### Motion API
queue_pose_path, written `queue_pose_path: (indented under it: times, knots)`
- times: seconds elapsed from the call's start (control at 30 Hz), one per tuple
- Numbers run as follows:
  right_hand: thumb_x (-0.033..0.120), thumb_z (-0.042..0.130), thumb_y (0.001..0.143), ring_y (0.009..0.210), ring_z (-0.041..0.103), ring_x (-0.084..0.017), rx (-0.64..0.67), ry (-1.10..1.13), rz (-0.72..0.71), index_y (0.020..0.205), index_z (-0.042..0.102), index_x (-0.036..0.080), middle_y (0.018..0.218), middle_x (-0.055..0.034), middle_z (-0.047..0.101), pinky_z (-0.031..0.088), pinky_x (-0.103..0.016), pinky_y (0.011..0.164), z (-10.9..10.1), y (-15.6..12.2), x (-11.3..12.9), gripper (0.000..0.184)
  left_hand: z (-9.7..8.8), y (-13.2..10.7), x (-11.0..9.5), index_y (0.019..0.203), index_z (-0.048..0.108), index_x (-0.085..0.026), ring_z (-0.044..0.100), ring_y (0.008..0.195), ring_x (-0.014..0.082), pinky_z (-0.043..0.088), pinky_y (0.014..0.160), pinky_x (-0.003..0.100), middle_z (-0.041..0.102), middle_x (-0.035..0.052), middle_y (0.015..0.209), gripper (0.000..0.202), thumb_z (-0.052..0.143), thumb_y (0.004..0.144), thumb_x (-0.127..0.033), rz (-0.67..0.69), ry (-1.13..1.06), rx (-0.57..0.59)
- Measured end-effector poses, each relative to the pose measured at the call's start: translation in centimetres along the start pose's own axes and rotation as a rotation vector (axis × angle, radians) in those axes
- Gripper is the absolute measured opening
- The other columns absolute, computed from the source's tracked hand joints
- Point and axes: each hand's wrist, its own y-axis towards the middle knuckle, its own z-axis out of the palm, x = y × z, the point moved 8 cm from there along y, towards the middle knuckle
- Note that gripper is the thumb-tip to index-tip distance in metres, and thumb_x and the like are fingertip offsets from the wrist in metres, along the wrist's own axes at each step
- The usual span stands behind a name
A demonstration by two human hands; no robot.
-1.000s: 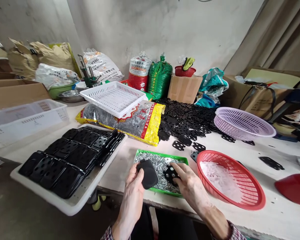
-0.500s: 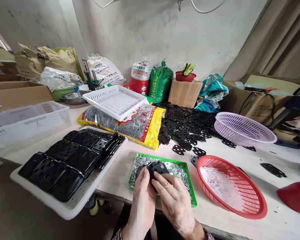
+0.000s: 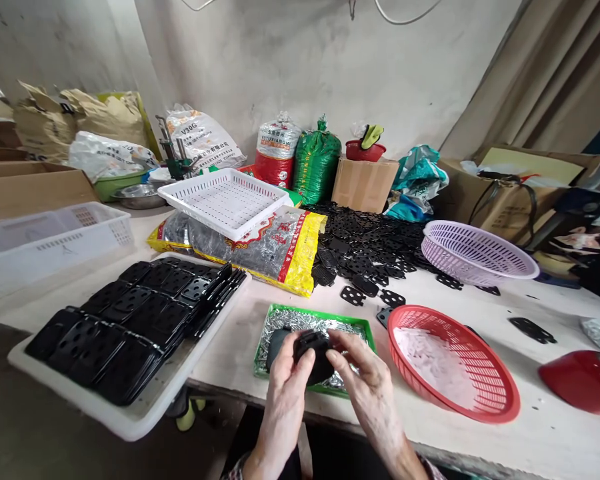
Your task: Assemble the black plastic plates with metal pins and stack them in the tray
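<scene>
My left hand (image 3: 286,383) is closed on a black plastic piece (image 3: 313,353), thumb on its near face. At the piece's right edge, the thumb and fingers of my right hand (image 3: 363,373) pinch it too. It looks like hinged plates, but the exact kind is unclear. Below and behind the hands lies a green tray (image 3: 373,333) of small silvery metal pins (image 3: 293,317). To the right, a red basket (image 3: 503,393) holds small whitish translucent pieces (image 3: 433,367). On the left, a white tray (image 3: 145,420) carries stacked rows of black plates (image 3: 125,313).
A heap of loose black plates (image 3: 365,240) covers the table's back. A purple basket (image 3: 480,250) stands at its right. Behind the tray of stacks lie a yellow-edged bag (image 3: 300,260) and a white slotted tray (image 3: 225,200). A red object (image 3: 580,380) sits at the right.
The black piece has been turned and shows a different side. My right hand has shifted from covering its top to its right edge, fingers more spread. The view has shifted slightly.
</scene>
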Motion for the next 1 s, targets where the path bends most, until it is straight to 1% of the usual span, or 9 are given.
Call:
queue_pose_path:
  times: [0.07,0.23,0.4,0.57,0.7,0.77,0.83,0.9,1.0]
  knots:
    - [0.034,0.071,0.086,0.084,0.07,-0.022,0.024,0.105,0.117,0.098,0.078,0.022,0.092,-0.0071,0.074,0.06,-0.032,0.073,0.3,0.1,-1.0,0.018,0.7,-0.2,-0.4,0.119,0.066,-0.025,0.063,0.116,0.0267,0.047,0.104,0.039,0.07,0.0066,0.122,0.033,0.063,0.09,-0.041,0.036,0.063,0.059]
    - [0.037,0.078,0.076,0.081,0.067,-0.022,0.034,0.257,0.291,0.088,0.079,0.02,0.087,-0.0061,0.071,0.057,-0.031,0.068,0.6,-0.1,-1.8,0.02,0.5,-0.6,-0.8,0.116,0.067,-0.024,0.064,0.11,0.027,0.048,0.101,0.039,0.072,0.0075,0.116,0.034,0.062,0.089,-0.043,0.055,0.178,0.016]
    - [0.04,0.079,0.074,0.081,0.062,-0.022,0.065,0.321,0.346,0.082,0.08,0.021,0.082,-0.0054,0.066,0.056,-0.03,0.067,0.7,-0.2,-1.6,0.02,0.7,-0.7,-1.9,0.108,0.069,-0.024,0.068,0.101,0.0278,0.052,0.092,0.038,0.074,0.0077,0.109,0.031,0.062,0.088,-0.046,0.063,0.252,0.05]
    - [0.041,0.082,0.071,0.065,0.055,-0.016,0.061,0.368,0.417,0.074,0.078,0.021,0.075,-0.0021,0.058,0.05,-0.024,0.051,0.8,-0.5,-2.2,0.022,1.4,-0.6,-2.7,0.099,0.071,-0.023,0.069,0.093,0.0274,0.053,0.081,0.034,0.076,0.0076,0.1,0.027,0.057,0.091,-0.045,0.101,0.341,0.112]
    - [0.044,0.079,0.074,0.065,0.057,-0.016,0.057,0.322,0.378,0.075,0.077,0.019,0.077,-0.0033,0.06,0.051,-0.025,0.05,0.9,-0.1,-2.1,0.025,1.5,-0.5,-1.9,0.108,0.069,-0.023,0.068,0.101,0.0271,0.053,0.088,0.035,0.075,0.0073,0.109,0.029,0.062,0.089,-0.044,0.068,0.234,0.119]
    - [0.046,0.074,0.079,0.064,0.059,-0.016,0.068,0.281,0.327,0.08,0.077,0.019,0.081,-0.0044,0.063,0.052,-0.026,0.051,0.8,0.4,-1.8,0.027,1.3,-0.2,-1.5,0.113,0.068,-0.022,0.068,0.103,0.0266,0.052,0.094,0.036,0.074,0.0071,0.111,0.032,0.066,0.087,-0.041,0.05,0.193,0.118]
    - [0.045,0.066,0.087,0.064,0.062,-0.017,0.12,0.177,0.235,0.09,0.077,0.02,0.085,-0.0053,0.068,0.053,-0.027,0.054,0.8,1.0,-1.4,0.028,0.4,0.3,-1.5,0.113,0.068,-0.021,0.068,0.105,0.0268,0.051,0.097,0.038,0.075,0.0078,0.112,0.034,0.069,0.085,-0.04,0.033,0.142,0.056]
    - [0.038,0.057,0.094,0.071,0.065,-0.019,0.191,-0.046,0.116,0.098,0.075,0.02,0.088,-0.0062,0.071,0.054,-0.03,0.064,0.7,1.5,-1.0,0.026,-1.1,0.9,-1.8,0.112,0.069,-0.02,0.068,0.108,0.0277,0.052,0.098,0.039,0.074,0.0086,0.114,0.036,0.072,0.083,-0.041,0.003,0.028,-0.045]
    - [0.021,0.053,0.094,0.078,0.067,-0.021,0.35,-0.525,0.004,0.089,0.073,0.021,0.087,-0.0062,0.072,0.051,-0.03,0.068,1.3,1.5,-1.7,0.021,-2.5,1.8,-2.1,0.114,0.067,-0.02,0.07,0.105,0.0277,0.058,0.088,0.042,0.074,0.0089,0.115,0.039,0.073,0.082,-0.041,-0.061,-0.182,-0.121]
